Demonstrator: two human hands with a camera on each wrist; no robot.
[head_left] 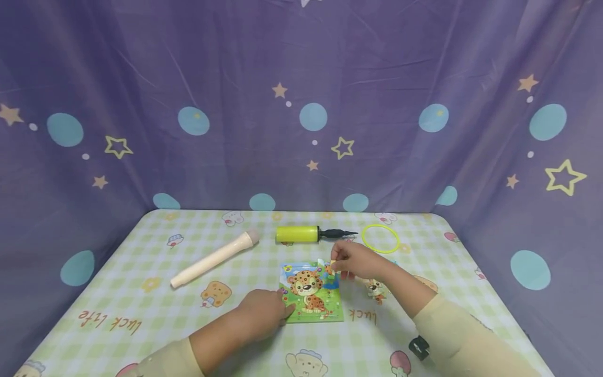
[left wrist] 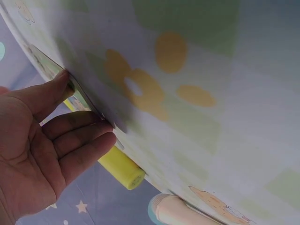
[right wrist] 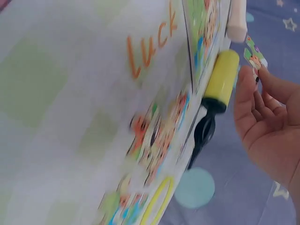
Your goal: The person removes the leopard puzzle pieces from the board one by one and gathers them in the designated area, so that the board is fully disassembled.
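A leopard picture puzzle (head_left: 313,298) in a flat green-edged tray lies on the table. My left hand (head_left: 264,314) rests at its left edge, thumb over the border; in the left wrist view the thumb (left wrist: 58,84) and fairly straight fingers touch the edge. My right hand (head_left: 355,260) is over the puzzle's upper right corner. Between thumb and forefinger it pinches a small printed puzzle piece (right wrist: 254,58), raised off the table in the right wrist view. More printed pieces (right wrist: 161,133) lie right of the puzzle, partly behind my right forearm in the head view.
Behind the puzzle lie a yellow hand pump (head_left: 298,234) with a black nozzle and a yellow ring (head_left: 380,239). A cream toy microphone (head_left: 214,260) lies to the left. The table (head_left: 188,335) has a checked cloth; a purple curtain (head_left: 235,157) surrounds it.
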